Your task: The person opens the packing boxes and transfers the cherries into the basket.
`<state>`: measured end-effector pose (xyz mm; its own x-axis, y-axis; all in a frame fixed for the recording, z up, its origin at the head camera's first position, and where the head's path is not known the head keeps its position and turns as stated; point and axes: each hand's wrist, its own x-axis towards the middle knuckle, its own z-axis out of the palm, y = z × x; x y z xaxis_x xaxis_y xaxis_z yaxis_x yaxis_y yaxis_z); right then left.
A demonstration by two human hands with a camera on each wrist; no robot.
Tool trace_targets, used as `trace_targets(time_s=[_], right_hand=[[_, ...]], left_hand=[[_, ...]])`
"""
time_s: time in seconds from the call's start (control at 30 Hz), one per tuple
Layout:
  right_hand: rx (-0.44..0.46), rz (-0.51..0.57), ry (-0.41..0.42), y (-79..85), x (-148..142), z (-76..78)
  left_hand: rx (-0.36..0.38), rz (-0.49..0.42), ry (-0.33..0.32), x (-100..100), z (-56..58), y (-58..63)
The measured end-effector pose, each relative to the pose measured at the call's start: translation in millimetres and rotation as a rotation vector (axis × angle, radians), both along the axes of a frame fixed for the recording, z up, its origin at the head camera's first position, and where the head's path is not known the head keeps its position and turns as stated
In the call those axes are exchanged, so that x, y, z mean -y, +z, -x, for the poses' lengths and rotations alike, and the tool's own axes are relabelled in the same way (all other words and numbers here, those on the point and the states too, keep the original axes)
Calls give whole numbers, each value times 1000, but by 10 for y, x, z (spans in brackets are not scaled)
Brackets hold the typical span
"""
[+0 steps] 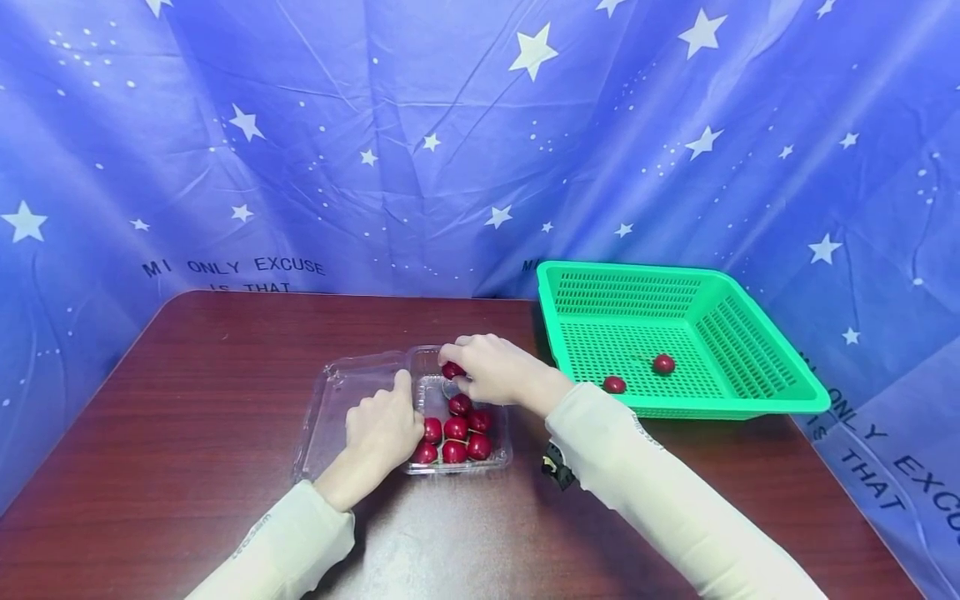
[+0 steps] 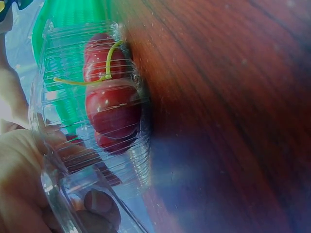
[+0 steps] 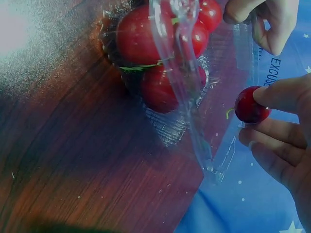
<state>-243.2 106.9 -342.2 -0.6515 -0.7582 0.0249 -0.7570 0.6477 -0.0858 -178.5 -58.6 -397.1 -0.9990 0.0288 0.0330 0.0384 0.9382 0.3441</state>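
Note:
A clear plastic clamshell box (image 1: pixel 459 470) stands on the table with its lid (image 1: pixel 333 404) folded open to the left. Several red cherries (image 1: pixel 455 428) lie in its near part, some with green stems. My left hand (image 1: pixel 382 427) grips the box at the hinge side, its fingers partly seen through the plastic in the left wrist view. Over the far end of the box, my right hand (image 1: pixel 495 371) pinches one cherry (image 3: pixel 250 109) between thumb and fingers. That cherry has a short green stem and is held above the rim in the right wrist view.
To the right stands a green slotted basket (image 1: pixel 693 406) with two cherries (image 1: pixel 663 364) in it. The table (image 1: pixel 225 350) is dark reddish wood, and a blue curtain with white stars hangs behind it. A small black object (image 1: pixel 557 467) shows under the right sleeve.

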Motion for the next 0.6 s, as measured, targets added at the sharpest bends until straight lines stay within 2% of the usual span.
trace_targets(time_s=[0.3, 0.6], right_hand=[[17, 29, -7, 58, -21, -4], [-29, 88, -2, 164, -96, 24]], left_hand=[[11, 1, 1, 2, 2, 3], [2, -8, 1, 4, -2, 10]])
